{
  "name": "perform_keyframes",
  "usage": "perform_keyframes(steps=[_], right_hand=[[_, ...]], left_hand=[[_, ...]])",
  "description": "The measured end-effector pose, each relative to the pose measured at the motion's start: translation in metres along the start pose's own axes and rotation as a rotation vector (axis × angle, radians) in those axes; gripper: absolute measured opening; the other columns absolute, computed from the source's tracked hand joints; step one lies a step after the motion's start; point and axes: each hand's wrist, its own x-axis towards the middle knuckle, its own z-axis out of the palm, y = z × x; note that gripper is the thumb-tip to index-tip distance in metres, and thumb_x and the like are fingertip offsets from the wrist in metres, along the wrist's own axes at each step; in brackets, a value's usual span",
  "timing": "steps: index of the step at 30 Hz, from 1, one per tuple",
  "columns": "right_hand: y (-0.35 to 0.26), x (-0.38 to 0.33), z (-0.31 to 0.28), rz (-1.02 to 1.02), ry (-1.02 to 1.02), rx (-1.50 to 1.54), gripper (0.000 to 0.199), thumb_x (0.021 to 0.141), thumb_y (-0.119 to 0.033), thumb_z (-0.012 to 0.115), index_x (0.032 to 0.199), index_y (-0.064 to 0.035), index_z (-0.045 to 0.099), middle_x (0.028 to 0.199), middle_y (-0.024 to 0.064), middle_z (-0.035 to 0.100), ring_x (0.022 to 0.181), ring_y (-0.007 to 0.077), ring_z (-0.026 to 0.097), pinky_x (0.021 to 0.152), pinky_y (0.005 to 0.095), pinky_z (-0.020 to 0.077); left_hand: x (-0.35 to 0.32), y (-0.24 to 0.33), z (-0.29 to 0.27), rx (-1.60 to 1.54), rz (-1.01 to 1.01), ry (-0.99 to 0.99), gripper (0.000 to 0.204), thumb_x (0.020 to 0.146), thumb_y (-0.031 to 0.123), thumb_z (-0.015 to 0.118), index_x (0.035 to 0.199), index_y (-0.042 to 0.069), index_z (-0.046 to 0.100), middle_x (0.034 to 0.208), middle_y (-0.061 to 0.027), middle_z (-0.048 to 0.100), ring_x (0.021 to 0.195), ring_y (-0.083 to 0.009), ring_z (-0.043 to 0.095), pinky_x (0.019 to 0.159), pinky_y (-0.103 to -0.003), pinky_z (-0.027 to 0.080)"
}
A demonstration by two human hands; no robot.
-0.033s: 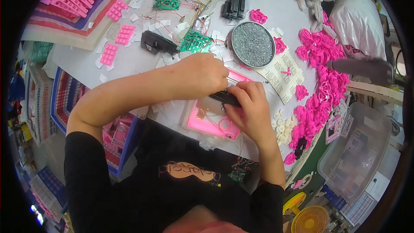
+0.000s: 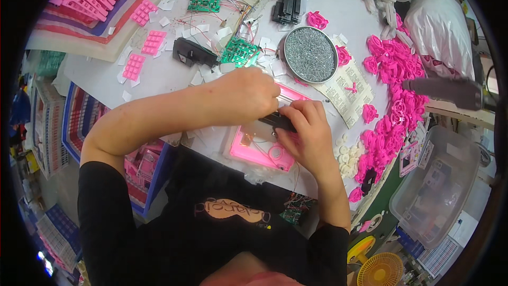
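A pink plastic casing (image 2: pixel 244 152) lies on the table in front of me, with a pink ring and thin wires inside it. Over its far part, my left hand (image 2: pixel 248 94) is closed in a fist; what it holds, if anything, is hidden. My right hand (image 2: pixel 308 130) pinches a black plastic part (image 2: pixel 279 120) between thumb and fingers at the casing's middle. Slim metal rods show between the two hands. Beyond my left hand lies a green circuit board (image 2: pixel 241 52) with wires. A round metal dish of small screws (image 2: pixel 310 54) stands just past the hands.
Bright pink parts (image 2: pixel 394 90) heap along the table's right side, near white round pieces (image 2: pixel 346 156) and a printed sheet (image 2: pixel 346 95). Pink button pads (image 2: pixel 134 67) and a black housing (image 2: pixel 193 53) lie left. A grey rod-shaped tool (image 2: pixel 444 90) juts in at right.
The grey rod-shaped tool at the right sits slightly lower than before. My hands and the casing are almost unchanged.
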Motion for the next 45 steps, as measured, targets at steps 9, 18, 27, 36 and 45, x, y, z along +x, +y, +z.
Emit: perform_keyframes(steps=[9,18,27,36,45], right_hand=[[-0.015,-0.001,-0.002,-0.056,-0.004,-0.19,0.038,0.07,-0.007,0.075,0.107,-0.0063,0.067,0.103,0.0087,0.061,0.095,0.0289,0.059,0.077,0.0376,0.0532],[-0.037,-0.001,-0.006,-0.051,-0.008,-0.511,0.045,0.067,-0.007,0.074,0.112,-0.0047,0.069,0.106,0.0096,0.062,0.097,0.0304,0.058,0.08,0.0406,0.0519],[-0.039,0.0,-0.008,-0.062,-0.123,-0.527,0.046,0.073,-0.011,0.071,0.118,-0.0043,0.065,0.111,0.0094,0.061,0.104,0.0293,0.056,0.093,0.0445,0.0456],[0.03,-0.005,-0.07,-0.009,0.687,-0.077,0.051,0.078,0.005,0.072,0.126,0.0034,0.057,0.118,0.016,0.063,0.102,0.028,0.061,0.09,0.0388,0.0484],[0.071,0.095,-0.12,-0.084,0.686,0.735,0.05,0.096,0.001,0.059,0.144,0.0019,0.042,0.138,0.0179,0.054,0.118,0.0292,0.06,0.107,0.0474,0.048]], left_hand=[[-0.001,0.009,0.01,-0.494,-0.462,0.021,0.015,0.08,0.016,0.069,0.078,0.002,0.072,0.077,-0.0132,0.07,0.076,-0.0319,0.068,0.07,-0.044,0.053],[0.012,-0.001,0.006,-0.583,-0.489,-0.039,0.014,0.078,0.015,0.071,0.076,0.001,0.072,0.073,-0.0152,0.07,0.07,-0.0333,0.069,0.068,-0.044,0.054],[0.015,-0.001,-0.001,-0.54,-0.486,-0.148,0.016,0.078,0.014,0.072,0.08,-0.002,0.07,0.078,-0.0171,0.07,0.073,-0.0288,0.07,0.066,-0.039,0.054],[0.04,-0.026,-0.014,-0.366,-0.429,0.013,0.017,0.084,0.02,0.069,0.082,0.003,0.07,0.077,-0.0156,0.067,0.077,-0.0356,0.066,0.072,-0.047,0.052],[0.104,-0.085,0.058,0.266,-0.317,0.019,0.013,0.085,0.02,0.065,0.093,0.011,0.071,0.094,-0.0088,0.066,0.097,-0.0289,0.066,0.081,-0.046,0.05]])
